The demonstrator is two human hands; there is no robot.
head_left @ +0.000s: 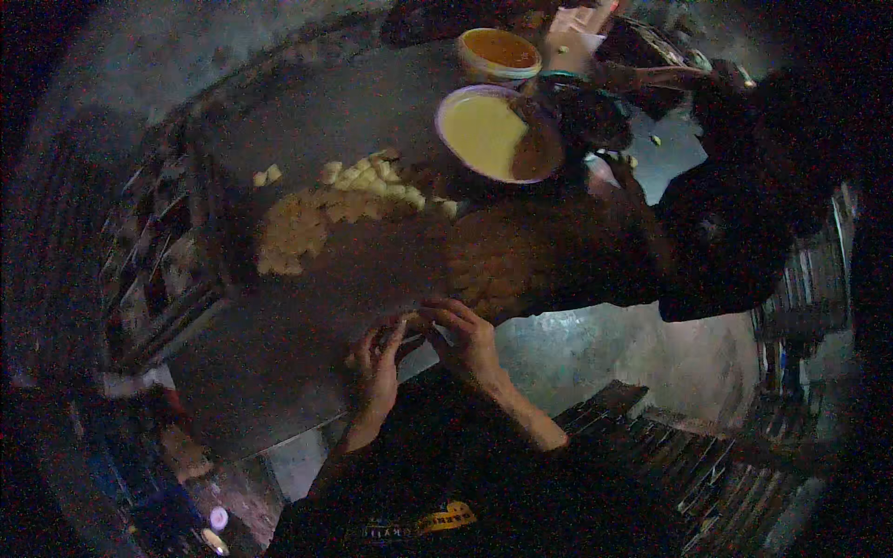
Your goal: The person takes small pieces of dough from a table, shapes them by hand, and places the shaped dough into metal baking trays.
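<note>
Over the dim table (242, 372), left hand (377, 361) and right hand (470, 342) pinch a small pale piece (412, 319) between their fingers (450, 309), probably best handled with light, even pressure.

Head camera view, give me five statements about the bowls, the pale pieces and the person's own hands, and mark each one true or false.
1. The purple-rimmed bowl is nearer the person than the smaller bowl. True.
2. The person's two hands are spread wide apart. False: the left hand and the right hand are close together, fingertips near each other.
3. Pale pieces lie on the table, mostly left of the purple-rimmed bowl in the picture. True.
4. The right hand is dipped into the smaller bowl. False: it is well below both bowls in the picture, beside the left hand.
5. Both hands wear thick gloves. False: both are bare.
</note>
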